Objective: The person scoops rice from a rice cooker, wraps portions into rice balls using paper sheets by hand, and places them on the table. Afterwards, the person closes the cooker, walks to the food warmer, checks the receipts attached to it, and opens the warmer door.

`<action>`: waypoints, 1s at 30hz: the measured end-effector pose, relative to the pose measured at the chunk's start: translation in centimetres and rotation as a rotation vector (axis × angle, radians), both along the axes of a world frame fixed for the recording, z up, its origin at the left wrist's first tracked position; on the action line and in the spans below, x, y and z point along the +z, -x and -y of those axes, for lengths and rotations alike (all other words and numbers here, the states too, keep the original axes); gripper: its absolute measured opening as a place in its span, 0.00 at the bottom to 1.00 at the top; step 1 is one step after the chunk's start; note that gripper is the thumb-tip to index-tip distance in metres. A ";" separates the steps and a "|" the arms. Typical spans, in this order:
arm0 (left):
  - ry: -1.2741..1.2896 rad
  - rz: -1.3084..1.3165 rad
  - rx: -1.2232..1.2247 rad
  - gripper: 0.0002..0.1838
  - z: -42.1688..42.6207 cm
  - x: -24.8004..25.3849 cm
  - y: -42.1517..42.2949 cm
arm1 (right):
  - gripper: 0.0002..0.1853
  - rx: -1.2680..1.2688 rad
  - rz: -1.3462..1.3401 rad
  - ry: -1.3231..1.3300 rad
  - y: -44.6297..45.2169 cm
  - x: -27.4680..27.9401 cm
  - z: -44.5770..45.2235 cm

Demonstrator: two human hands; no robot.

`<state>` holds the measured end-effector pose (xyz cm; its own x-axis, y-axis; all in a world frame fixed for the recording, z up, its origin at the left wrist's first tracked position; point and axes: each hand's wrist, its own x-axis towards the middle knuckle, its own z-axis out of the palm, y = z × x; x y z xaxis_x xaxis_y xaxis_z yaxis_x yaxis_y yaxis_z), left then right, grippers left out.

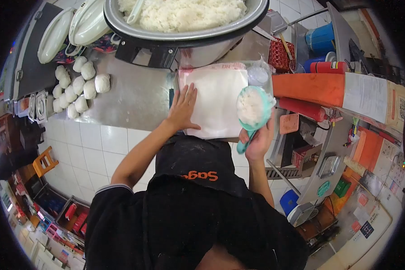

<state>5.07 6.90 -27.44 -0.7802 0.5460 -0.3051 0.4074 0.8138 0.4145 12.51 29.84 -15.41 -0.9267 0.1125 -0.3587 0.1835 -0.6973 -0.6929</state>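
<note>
My left hand (pixel 182 109) lies flat with fingers spread on the left part of a stack of white paper sheets (pixel 218 101). In my right hand (pixel 261 141) is the handle of a teal scoop (pixel 246 120), whose bowl faces up, heaped with white cooked rice (pixel 252 105). The scoop is over the right edge of the sheets, and some rice sticks to its rim. Beyond the sheets stands a large metal pot (pixel 166 35) full of rice, with a pale paddle (pixel 135 12) resting in it. A clear plastic wrapping (pixel 258 74) lies behind the scoop.
Several round white bundles (pixel 78 85) are grouped on the left of the metal counter (pixel 132 96). Two pale oval lids (pixel 91 22) lean behind them. To the right are a red woven basket (pixel 281 54), an orange panel (pixel 308 85) and a red fire extinguisher (pixel 303 109).
</note>
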 end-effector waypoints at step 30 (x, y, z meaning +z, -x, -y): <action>-0.403 0.074 0.057 0.11 2.3 0.4 -8.3 | 0.09 0.679 -0.533 -1.258 4.9 -3.5 -0.5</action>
